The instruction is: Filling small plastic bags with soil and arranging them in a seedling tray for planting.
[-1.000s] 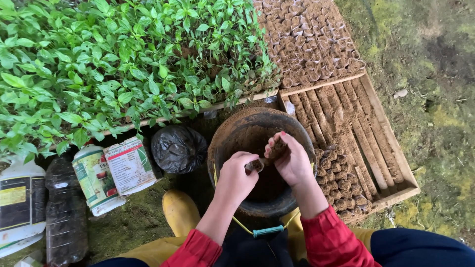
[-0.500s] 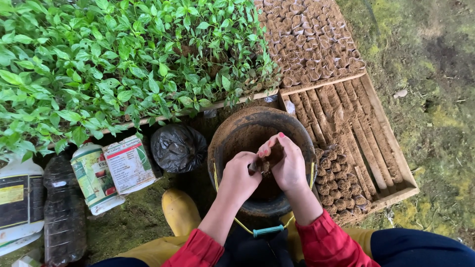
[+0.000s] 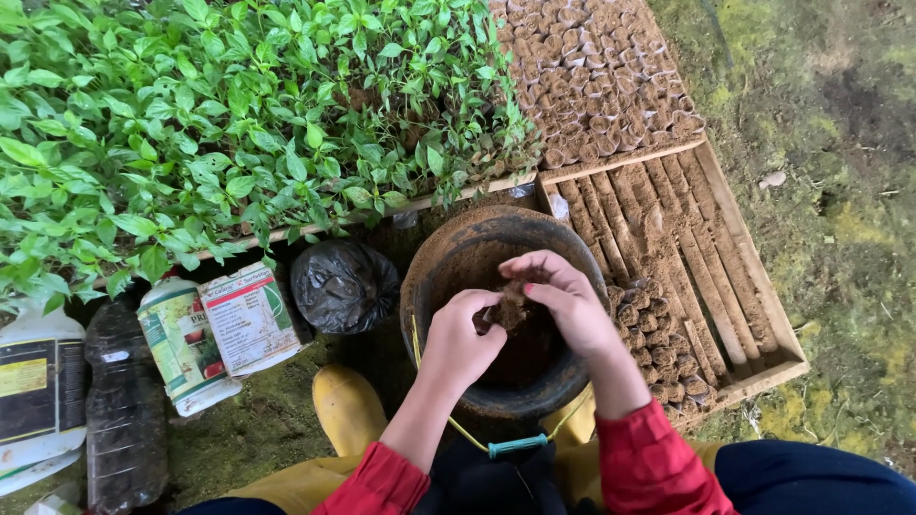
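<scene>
My left hand (image 3: 465, 341) and my right hand (image 3: 563, 298) meet over a round, soil-caked bucket (image 3: 448, 257) between my knees. Together they pinch a small brown plug of soil (image 3: 512, 307), fingers closed around it above the dark soil in the bucket. Red sleeves cover both wrists. Just right of the bucket, a wooden tray (image 3: 754, 296) holds several small soil plugs (image 3: 658, 334) at its near end, with bare ridged rows beyond them.
A dense bed of green seedlings (image 3: 219, 124) fills the upper left. A tray of packed soil plugs (image 3: 596, 76) lies at top centre. A black bag (image 3: 343, 284), two labelled containers (image 3: 215, 329), a dark bottle (image 3: 124, 401) and a yellow boot (image 3: 348, 408) lie left. Mossy ground (image 3: 840, 143) spreads right.
Both hands have drawn closer together over the bucket, and the soil plug now sits pinched between the fingertips of both.
</scene>
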